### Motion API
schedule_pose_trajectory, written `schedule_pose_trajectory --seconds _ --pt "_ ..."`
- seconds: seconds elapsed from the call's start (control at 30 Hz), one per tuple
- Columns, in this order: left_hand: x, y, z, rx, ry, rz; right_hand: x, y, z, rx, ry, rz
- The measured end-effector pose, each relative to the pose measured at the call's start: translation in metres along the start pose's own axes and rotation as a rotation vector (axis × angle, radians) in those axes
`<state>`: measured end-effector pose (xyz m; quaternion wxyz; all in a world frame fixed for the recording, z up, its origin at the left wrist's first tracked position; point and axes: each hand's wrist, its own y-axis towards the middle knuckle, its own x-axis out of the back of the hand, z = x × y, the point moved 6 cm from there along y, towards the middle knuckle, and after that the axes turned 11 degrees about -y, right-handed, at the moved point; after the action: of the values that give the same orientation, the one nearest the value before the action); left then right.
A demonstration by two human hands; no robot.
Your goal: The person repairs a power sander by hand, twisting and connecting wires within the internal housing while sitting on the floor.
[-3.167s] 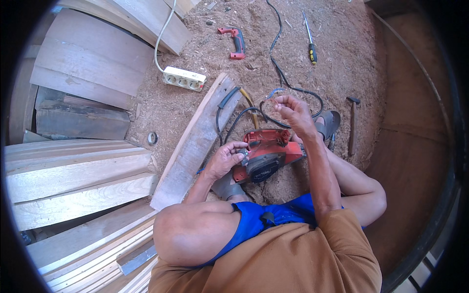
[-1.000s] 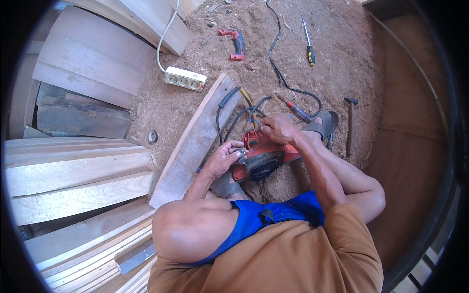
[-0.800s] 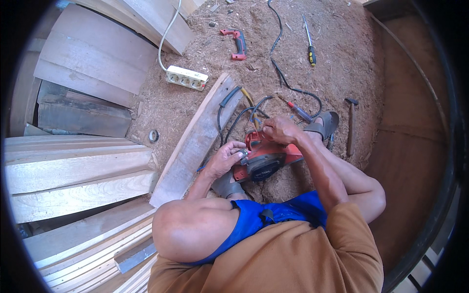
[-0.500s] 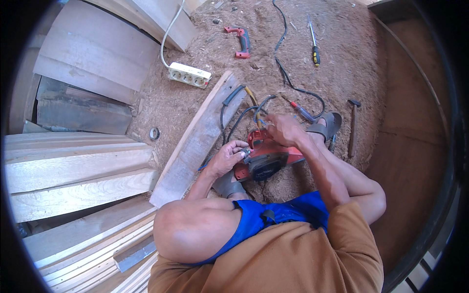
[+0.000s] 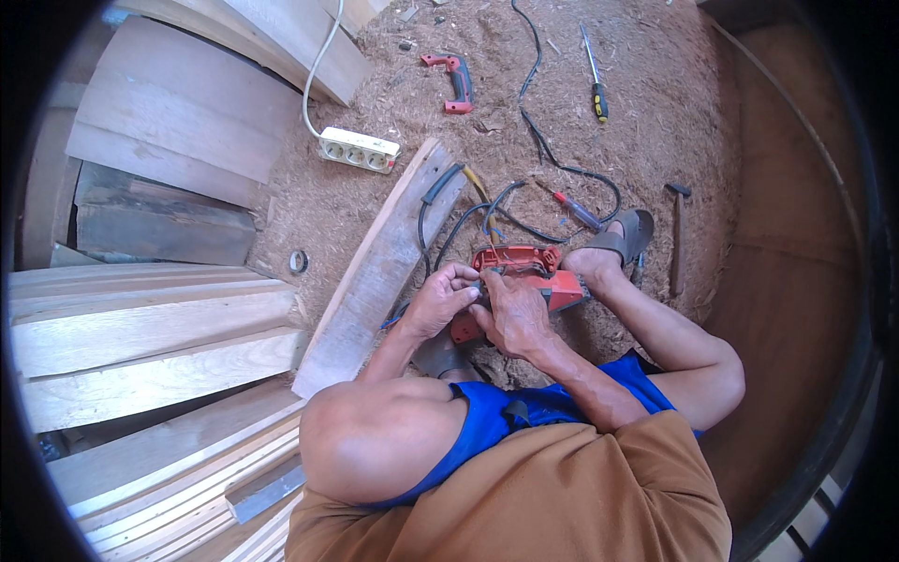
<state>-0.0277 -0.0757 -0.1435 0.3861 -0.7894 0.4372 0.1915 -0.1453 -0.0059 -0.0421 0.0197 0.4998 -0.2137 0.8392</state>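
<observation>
Between my feet sits a red power tool (image 5: 560,290), apparently an electric planer, with its handle housing open and wires showing. My left hand (image 5: 446,298) is at the tool's left side, thumb and fingers pinched on a small dark part that is mostly covered. My right hand (image 5: 515,317) reaches over the tool, its bent fingers meeting the left fingertips; what they grip is hidden. A black cable (image 5: 457,228) with a yellow section and thin blue wires runs to the open handle. Beyond it lies a screwdriver with a clear handle (image 5: 579,210).
A plank (image 5: 375,272) lies left of the tool. Farther off are a white power strip (image 5: 360,150), a red-black handle cover (image 5: 459,84) and a yellow-black screwdriver (image 5: 599,101). A hammer (image 5: 678,239) lies right of my foot. Stacked boards (image 5: 159,318) line the left; sawdust covers the ground.
My right hand has moved from the wires at the far end of the tool down and left to my left fingertips. The open handle housing now shows. My left hand stays near its place.
</observation>
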Motion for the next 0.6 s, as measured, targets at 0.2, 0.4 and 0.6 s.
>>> schedule_pose_trajectory --seconds 0.2,0.4,0.6 --pt "-0.008 0.001 -0.049 0.079 0.327 -0.106 0.023 -0.002 -0.026 0.048 0.240 -0.043" --pt "-0.035 0.012 -0.158 0.011 1.355 0.208 0.046 -0.004 -0.064 -0.042 0.251 -0.130" --pt "-0.045 0.053 -0.116 0.366 1.850 0.281 0.052 0.001 -0.073 -0.079 0.244 -0.206"
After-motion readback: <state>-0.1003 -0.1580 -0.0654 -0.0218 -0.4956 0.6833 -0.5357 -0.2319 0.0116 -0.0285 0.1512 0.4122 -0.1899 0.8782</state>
